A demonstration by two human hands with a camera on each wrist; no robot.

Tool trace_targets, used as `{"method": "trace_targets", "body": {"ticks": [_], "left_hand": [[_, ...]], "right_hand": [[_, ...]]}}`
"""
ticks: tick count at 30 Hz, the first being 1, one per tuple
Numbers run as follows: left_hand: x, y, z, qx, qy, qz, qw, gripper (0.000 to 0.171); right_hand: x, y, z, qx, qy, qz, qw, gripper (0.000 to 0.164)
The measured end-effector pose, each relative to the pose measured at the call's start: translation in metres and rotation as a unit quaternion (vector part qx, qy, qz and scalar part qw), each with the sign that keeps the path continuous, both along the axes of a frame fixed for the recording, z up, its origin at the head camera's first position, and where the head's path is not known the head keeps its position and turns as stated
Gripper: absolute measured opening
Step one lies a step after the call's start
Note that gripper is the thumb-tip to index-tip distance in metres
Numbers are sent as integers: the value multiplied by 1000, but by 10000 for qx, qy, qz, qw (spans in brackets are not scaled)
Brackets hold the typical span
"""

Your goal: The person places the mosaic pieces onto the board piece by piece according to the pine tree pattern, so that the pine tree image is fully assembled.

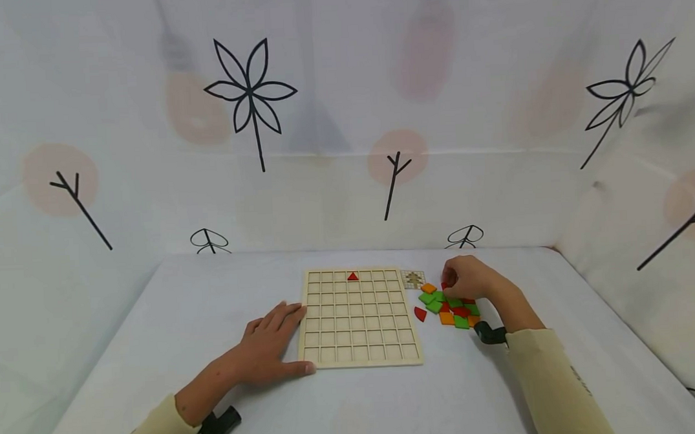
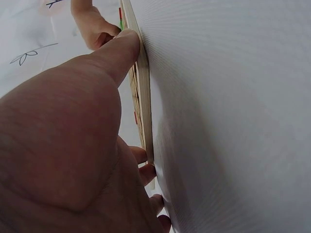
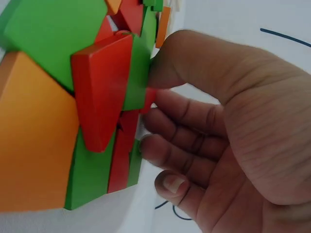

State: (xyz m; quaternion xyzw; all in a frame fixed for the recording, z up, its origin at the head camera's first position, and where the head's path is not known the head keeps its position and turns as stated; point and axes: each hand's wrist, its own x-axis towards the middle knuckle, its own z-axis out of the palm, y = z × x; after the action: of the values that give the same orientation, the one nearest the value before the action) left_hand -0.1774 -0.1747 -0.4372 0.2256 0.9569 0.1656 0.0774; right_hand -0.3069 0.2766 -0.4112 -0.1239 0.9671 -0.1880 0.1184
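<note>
A pale wooden grid board (image 1: 361,364) lies flat on the table, a red triangle (image 1: 353,277) in its top row. My left hand (image 1: 268,350) rests at the board's left side, fingers spread, with the thumb on the near left corner and fingertips against the edge. To the right of the board, my right hand (image 1: 469,278) pinches a small red piece (image 3: 149,100) between thumb and index finger, over a pile of flat wooden pieces. The piece's full shape is hidden by the fingers. Green pieces (image 1: 434,307), orange pieces (image 1: 447,318) and red pieces (image 1: 461,312) overlap in that pile.
A small patterned card (image 1: 413,279) lies by the board's upper right corner. One red quarter-round piece (image 1: 420,313) sits between board and pile. White cloth (image 1: 200,301) covers the table, and a printed curtain (image 1: 323,198) stands behind it.
</note>
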Motion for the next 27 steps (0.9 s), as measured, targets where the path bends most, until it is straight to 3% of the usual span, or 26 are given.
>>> {"method": "trace_targets", "body": {"ticks": [14,27], "left_hand": [[1,0,2,13,-36,-11,10000,109],[1,0,2,13,26,-39,10000,108]], "right_hand": [[-1,-2,4,14,214,95,9997,26],[4,-18,12,-357,651,407,9964,29]]}}
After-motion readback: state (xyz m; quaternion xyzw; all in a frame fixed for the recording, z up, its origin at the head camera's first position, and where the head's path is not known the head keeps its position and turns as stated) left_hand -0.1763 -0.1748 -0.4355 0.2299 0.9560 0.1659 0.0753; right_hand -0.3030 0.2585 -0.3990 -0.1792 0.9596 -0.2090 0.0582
